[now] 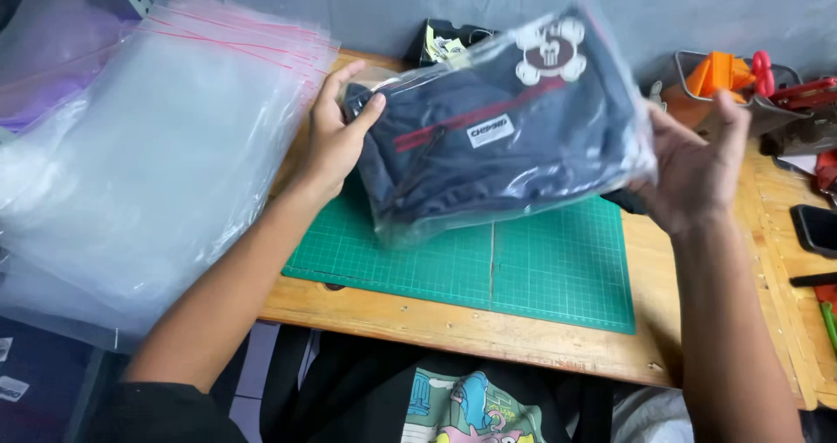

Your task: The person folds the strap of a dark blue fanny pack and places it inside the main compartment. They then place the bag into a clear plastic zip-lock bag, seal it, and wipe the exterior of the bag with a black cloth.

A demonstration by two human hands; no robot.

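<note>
Far left I see a stack of clear plastic bags (148, 155) with red seal strips, lying off the table edge. Left hand (336, 138) grips the near end of the bagged dark pouch (501, 133), thumb on top, fingers curled under. Pouch sits inside a clear bag, held tilted above the green cutting mat (523, 273) on the wooden table (488, 334). Right hand (697, 168) clasps its other end, fingers spread behind. Farther right: grey tray (789, 112) with orange and red tools.
</note>
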